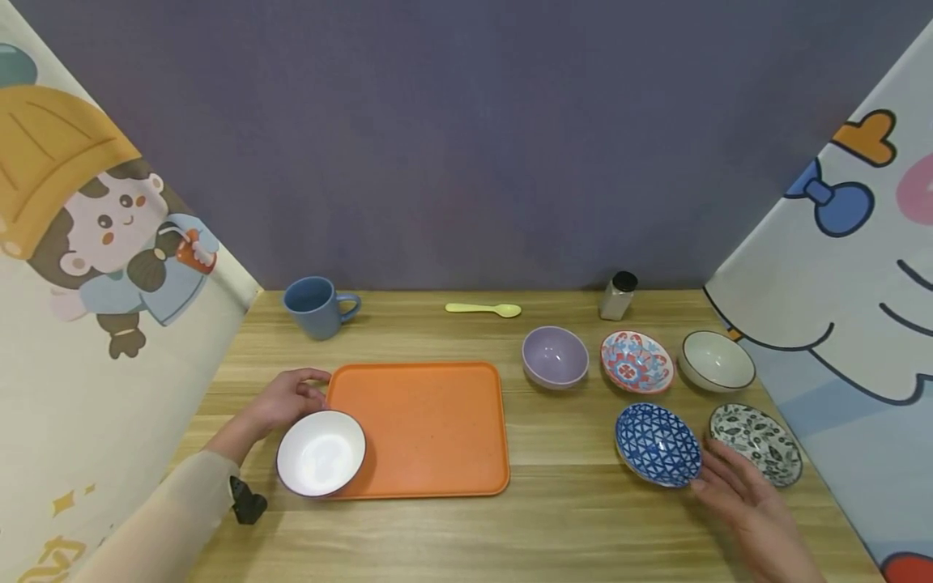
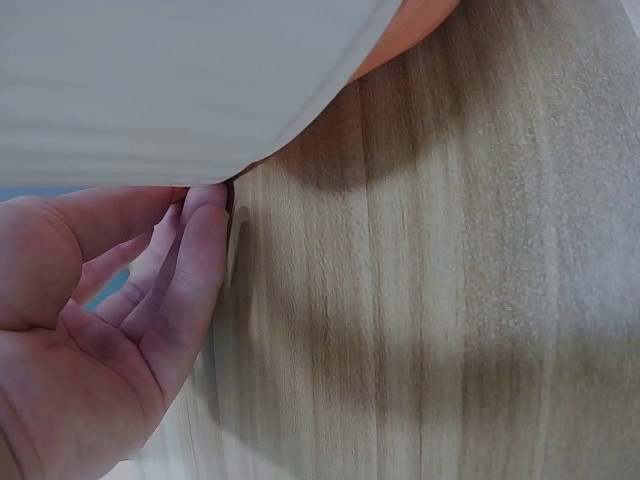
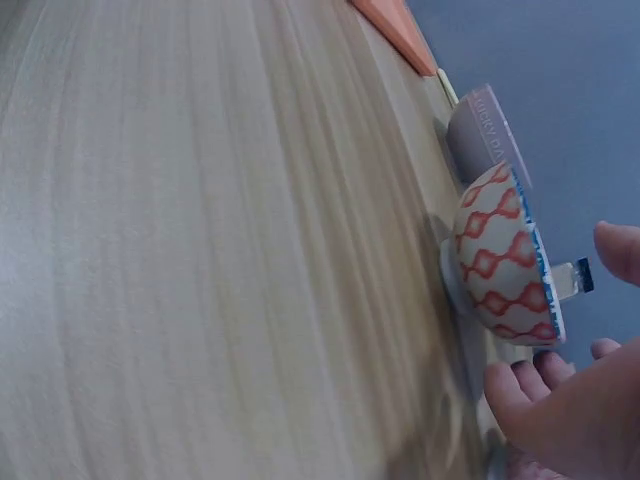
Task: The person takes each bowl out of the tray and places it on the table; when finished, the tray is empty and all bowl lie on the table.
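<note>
My left hand (image 1: 291, 395) is at the far side of a white, dark-rimmed bowl (image 1: 321, 453), its fingers loosely bent by the left edge of an orange tray (image 1: 437, 429). The bowl overlaps that edge. In the left wrist view its pale outer side (image 2: 150, 90) hides some fingertips. My right hand (image 1: 743, 502) has its fingertips right at the near right rim of a blue triangle-patterned bowl (image 1: 658, 444). In the right wrist view, thumb and fingers stand apart beside a blue-rimmed bowl (image 3: 505, 260) with red diamonds outside. A leaf-patterned bowl (image 1: 756, 444) lies just beyond this hand.
A purple bowl (image 1: 555, 357), a red floral bowl (image 1: 637, 362) and a cream bowl (image 1: 717, 361) stand behind. Along the back are a blue mug (image 1: 313, 308), a yellow spoon (image 1: 483, 309) and a black-capped shaker (image 1: 618, 296). Printed panels flank the wooden table (image 1: 554, 534).
</note>
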The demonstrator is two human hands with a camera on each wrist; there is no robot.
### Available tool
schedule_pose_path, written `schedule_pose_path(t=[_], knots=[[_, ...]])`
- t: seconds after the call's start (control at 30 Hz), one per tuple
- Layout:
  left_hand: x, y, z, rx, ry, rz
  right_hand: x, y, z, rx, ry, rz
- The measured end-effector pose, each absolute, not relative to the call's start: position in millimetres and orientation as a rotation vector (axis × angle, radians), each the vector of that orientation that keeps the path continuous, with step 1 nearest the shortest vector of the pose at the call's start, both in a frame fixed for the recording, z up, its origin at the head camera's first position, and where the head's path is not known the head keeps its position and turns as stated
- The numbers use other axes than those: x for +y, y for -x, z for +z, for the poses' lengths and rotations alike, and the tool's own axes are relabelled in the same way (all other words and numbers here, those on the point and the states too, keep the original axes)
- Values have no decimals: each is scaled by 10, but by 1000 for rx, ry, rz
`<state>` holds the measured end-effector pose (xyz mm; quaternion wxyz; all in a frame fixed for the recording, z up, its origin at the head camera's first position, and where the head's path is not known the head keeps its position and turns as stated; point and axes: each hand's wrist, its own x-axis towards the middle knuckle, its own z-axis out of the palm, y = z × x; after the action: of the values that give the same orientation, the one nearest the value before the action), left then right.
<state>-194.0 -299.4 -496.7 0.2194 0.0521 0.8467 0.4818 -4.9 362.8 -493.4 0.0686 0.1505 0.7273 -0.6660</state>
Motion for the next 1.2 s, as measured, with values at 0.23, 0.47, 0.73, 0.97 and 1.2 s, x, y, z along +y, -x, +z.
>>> schedule_pose_path(t=[0.23, 0.47, 0.73, 0.97, 1.2], knots=[[-3000, 1934, -4963, 2352, -144, 1312, 3601, 129, -4722, 2285, -408, -2157], [-2991, 1943, -4962, 2360, -141, 1296, 3359, 434, -4391, 2430, -204, -1948], [-2990, 1959, -4944, 2374, -158, 1286, 2705, 842, -4261, 2361, 176, -1956], [-2994, 1946, -4932, 2360, -145, 1288, 2061, 1089, -4406, 2192, 227, -1967], [-2972, 1933, -4917, 2379, -188, 1279, 1491, 1301, -4534, 1925, 361, -1992]])
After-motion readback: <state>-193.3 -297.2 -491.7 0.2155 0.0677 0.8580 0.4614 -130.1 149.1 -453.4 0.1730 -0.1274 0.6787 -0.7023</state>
